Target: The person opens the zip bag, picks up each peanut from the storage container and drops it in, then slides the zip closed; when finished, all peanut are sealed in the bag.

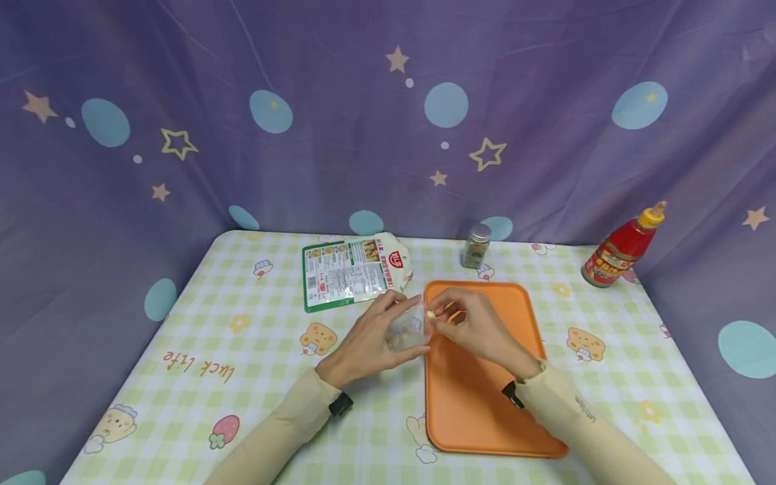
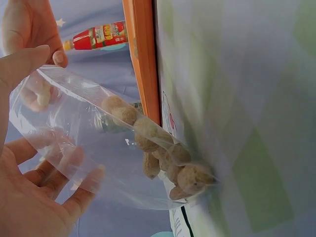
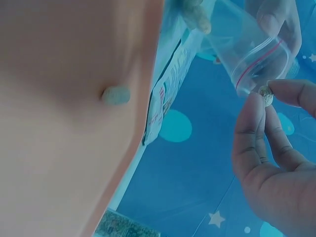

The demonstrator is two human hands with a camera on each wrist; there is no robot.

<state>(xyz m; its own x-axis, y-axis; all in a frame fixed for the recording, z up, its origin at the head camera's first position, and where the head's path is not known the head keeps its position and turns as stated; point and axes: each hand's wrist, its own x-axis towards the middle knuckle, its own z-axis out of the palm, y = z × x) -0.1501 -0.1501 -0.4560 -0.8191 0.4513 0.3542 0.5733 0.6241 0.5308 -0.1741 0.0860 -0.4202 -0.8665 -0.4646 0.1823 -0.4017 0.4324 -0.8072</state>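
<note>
My left hand (image 1: 366, 337) holds a clear zip bag (image 2: 74, 118) by its mouth, thumb on one side and fingers on the other. Several unshelled peanuts (image 2: 165, 148) lie in the bag's lower end in the left wrist view. At the bag's mouth, my right hand (image 1: 479, 327) pinches a single peanut (image 3: 266, 96) between thumb and fingertips, over the left edge of the orange tray (image 1: 473, 417). Another peanut (image 3: 116, 95) lies on the tray in the right wrist view; the right hand and arm hide that part in the head view.
Behind my left hand a white and green seasoning pouch (image 1: 345, 276) lies flat. A small spice jar (image 1: 477, 248) stands beyond the tray. Toward the table's back right corner is a red sauce bottle (image 1: 618, 252) with a yellow cap. A purple curtain (image 1: 339, 182) hangs behind the table.
</note>
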